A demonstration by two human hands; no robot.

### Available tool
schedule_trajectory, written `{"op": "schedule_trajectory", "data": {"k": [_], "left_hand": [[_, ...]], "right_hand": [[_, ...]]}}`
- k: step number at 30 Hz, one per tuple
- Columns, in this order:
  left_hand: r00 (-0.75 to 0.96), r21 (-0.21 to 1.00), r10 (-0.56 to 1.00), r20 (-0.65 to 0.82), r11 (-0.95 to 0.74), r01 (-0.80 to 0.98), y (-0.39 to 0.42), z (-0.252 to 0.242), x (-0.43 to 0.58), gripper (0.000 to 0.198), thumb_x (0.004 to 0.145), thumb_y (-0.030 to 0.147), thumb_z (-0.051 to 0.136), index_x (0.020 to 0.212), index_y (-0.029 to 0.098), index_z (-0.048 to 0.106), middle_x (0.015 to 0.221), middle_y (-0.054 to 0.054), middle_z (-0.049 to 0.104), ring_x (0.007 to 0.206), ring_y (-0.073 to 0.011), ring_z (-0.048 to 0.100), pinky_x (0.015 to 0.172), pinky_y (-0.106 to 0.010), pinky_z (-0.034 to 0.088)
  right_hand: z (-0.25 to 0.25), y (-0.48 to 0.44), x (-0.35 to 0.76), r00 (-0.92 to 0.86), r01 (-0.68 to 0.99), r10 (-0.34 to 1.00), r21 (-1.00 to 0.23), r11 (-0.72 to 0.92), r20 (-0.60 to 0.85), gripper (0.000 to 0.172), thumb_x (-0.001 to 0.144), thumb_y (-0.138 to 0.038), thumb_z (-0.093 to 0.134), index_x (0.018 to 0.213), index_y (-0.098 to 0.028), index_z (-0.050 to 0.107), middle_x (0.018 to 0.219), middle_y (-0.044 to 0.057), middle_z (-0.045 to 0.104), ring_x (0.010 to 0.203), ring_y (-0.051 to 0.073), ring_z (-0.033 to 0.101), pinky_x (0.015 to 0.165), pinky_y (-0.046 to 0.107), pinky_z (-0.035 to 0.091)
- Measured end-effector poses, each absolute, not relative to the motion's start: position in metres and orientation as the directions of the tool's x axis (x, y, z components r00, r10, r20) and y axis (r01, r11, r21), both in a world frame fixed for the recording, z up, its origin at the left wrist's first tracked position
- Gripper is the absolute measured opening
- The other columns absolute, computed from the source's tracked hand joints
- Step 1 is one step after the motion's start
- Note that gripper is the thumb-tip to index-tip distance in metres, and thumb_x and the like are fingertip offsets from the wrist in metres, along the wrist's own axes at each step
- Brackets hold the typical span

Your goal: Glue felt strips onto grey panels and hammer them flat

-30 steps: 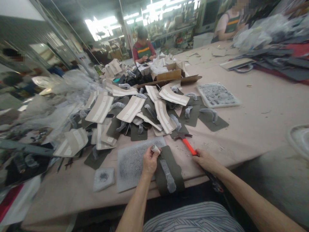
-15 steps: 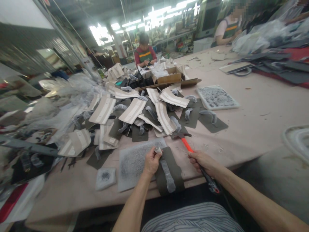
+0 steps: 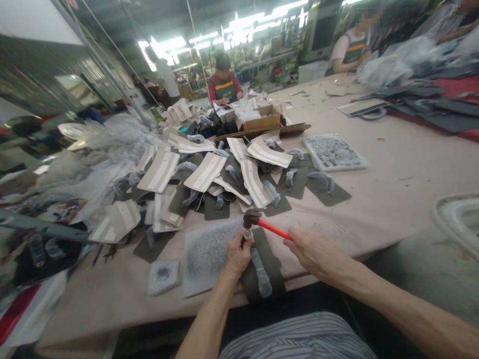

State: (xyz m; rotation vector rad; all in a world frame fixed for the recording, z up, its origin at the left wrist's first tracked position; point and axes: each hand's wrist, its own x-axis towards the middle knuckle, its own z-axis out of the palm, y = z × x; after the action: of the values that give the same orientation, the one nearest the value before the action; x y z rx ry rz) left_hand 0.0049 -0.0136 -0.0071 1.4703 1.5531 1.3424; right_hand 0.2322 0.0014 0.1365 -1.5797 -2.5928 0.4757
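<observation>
My left hand (image 3: pixel 238 255) is closed round a short punch (image 3: pixel 248 234) with a round metal top, upright over the upper end of a dark olive panel (image 3: pixel 274 271). A plastic-wrapped handle strap (image 3: pixel 261 275) runs down this panel. My right hand (image 3: pixel 307 248) grips a hammer (image 3: pixel 275 229) by its orange handle. Its dark head is just at or above the punch's top; I cannot tell whether they touch. Beneath my left hand's side lies a grey, worn pounding board (image 3: pixel 204 254), partly under the panel.
A small white worn block (image 3: pixel 163 276) lies left of the board. Beyond, several olive panels with wrapped handles and pale curved pieces (image 3: pixel 206 171) form a pile. Another marked white board (image 3: pixel 336 152) lies at right. A cardboard box (image 3: pixel 264 121) and a co-worker (image 3: pixel 224 87) are farther back.
My right hand has swung the hammer, bringing its head left from beside the panel to the punch's top. My left hand keeps its place. A person has appeared in the left background.
</observation>
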Motion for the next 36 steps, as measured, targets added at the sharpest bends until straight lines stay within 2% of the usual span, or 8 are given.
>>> {"op": "schedule_trajectory", "data": {"k": [6, 12, 20, 24, 27, 31, 33, 36], "left_hand": [[-0.212, 0.918, 0.951, 0.223, -0.132, 0.375, -0.013, -0.009, 0.004, 0.021, 0.081, 0.024, 0.065, 0.1, 0.02, 0.072, 0.086, -0.005, 0.075, 0.081, -0.0229, 0.068, 0.078, -0.033, 0.052], [-0.191, 0.933, 0.962, 0.195, -0.122, 0.34, -0.014, -0.009, 0.005, 0.02, 0.08, 0.021, 0.065, 0.098, 0.023, 0.074, 0.077, -0.001, 0.071, 0.072, -0.02, 0.064, 0.072, -0.029, 0.048], [-0.193, 0.938, 0.959, 0.21, -0.141, 0.316, -0.014, -0.007, 0.005, 0.017, 0.079, 0.019, 0.066, 0.094, 0.023, 0.074, 0.086, -0.002, 0.074, 0.081, -0.0214, 0.067, 0.078, -0.03, 0.05], [-0.201, 0.948, 0.961, 0.192, -0.129, 0.29, -0.013, -0.008, 0.004, 0.021, 0.079, 0.02, 0.066, 0.099, 0.022, 0.074, 0.091, -0.003, 0.076, 0.086, -0.0223, 0.07, 0.083, -0.032, 0.052], [-0.215, 0.96, 0.963, 0.164, -0.106, 0.261, -0.013, -0.006, 0.004, 0.02, 0.078, 0.023, 0.067, 0.096, 0.021, 0.074, 0.089, -0.003, 0.077, 0.084, -0.0222, 0.07, 0.081, -0.032, 0.052], [-0.24, 0.972, 0.962, 0.126, -0.071, 0.225, -0.013, -0.002, 0.008, 0.017, 0.074, 0.024, 0.07, 0.09, 0.019, 0.074, 0.081, -0.001, 0.075, 0.076, -0.0196, 0.067, 0.073, -0.029, 0.052], [-0.301, 0.989, 0.951, 0.069, -0.026, 0.146, -0.01, -0.001, 0.009, 0.017, 0.071, 0.026, 0.074, 0.087, 0.018, 0.074, 0.078, -0.001, 0.074, 0.073, -0.0184, 0.067, 0.07, -0.027, 0.052], [-0.485, 0.996, 0.873, -0.062, 0.019, -0.093, -0.001, 0.006, 0.007, 0.026, 0.067, 0.034, 0.079, 0.083, 0.015, 0.07, 0.075, -0.002, 0.073, 0.07, -0.0177, 0.068, 0.067, -0.027, 0.053]], "right_hand": [[0.178, -0.002, 0.226, -0.202, 0.755, 0.933, -0.56, 0.342, 0.298, 0.034, 0.103, -0.044, 0.023, 0.089, -0.023, 0.045, 0.064, 0.001, 0.052, 0.054, 0.015, 0.047, 0.055, 0.028, 0.031], [0.122, -0.013, 0.233, -0.463, 0.857, 0.875, -0.321, 0.402, -0.14, 0.023, 0.099, -0.034, 0.041, 0.088, -0.019, 0.055, 0.064, 0.007, 0.062, 0.051, 0.018, 0.05, 0.051, 0.031, 0.02], [0.075, 0.014, 0.271, -0.33, 0.94, 0.891, -0.193, 0.281, -0.31, 0.031, 0.104, -0.032, 0.037, 0.105, -0.013, 0.061, 0.081, 0.012, 0.069, 0.073, 0.025, 0.065, 0.062, 0.031, 0.038], [0.057, 0.013, 0.26, -0.346, 0.936, 0.922, -0.131, 0.326, -0.175, 0.038, 0.096, -0.018, 0.043, 0.13, -0.005, 0.054, 0.123, 0.025, 0.061, 0.103, 0.035, 0.062, 0.082, 0.043, 0.045], [0.062, -0.008, 0.232, -0.679, 0.718, 0.732, -0.157, 0.678, 0.055, 0.062, 0.086, -0.007, 0.048, 0.147, -0.016, 0.042, 0.15, 0.019, 0.043, 0.124, 0.032, 0.049, 0.098, 0.045, 0.041], [0.063, -0.038, 0.195, -0.955, 0.292, 0.296, -0.151, 0.944, 0.004, 0.032, 0.083, -0.016, 0.06, 0.114, -0.021, 0.061, 0.131, 0.009, 0.057, 0.106, 0.027, 0.054, 0.09, 0.04, 0.044], [0.057, -0.047, 0.184, -0.959, 0.284, 0.285, -0.089, 0.955, -0.007, 0.015, 0.087, -0.021, 0.06, 0.101, -0.019, 0.062, 0.113, 0.009, 0.062, 0.097, 0.026, 0.056, 0.088, 0.042, 0.044], [0.055, -0.049, 0.174, -0.919, 0.394, 0.394, -0.019, 0.919, 0.017, 0.014, 0.09, -0.015, 0.052, 0.101, -0.017, 0.06, 0.1, 0.011, 0.064, 0.085, 0.025, 0.059, 0.082, 0.041, 0.046]]}}
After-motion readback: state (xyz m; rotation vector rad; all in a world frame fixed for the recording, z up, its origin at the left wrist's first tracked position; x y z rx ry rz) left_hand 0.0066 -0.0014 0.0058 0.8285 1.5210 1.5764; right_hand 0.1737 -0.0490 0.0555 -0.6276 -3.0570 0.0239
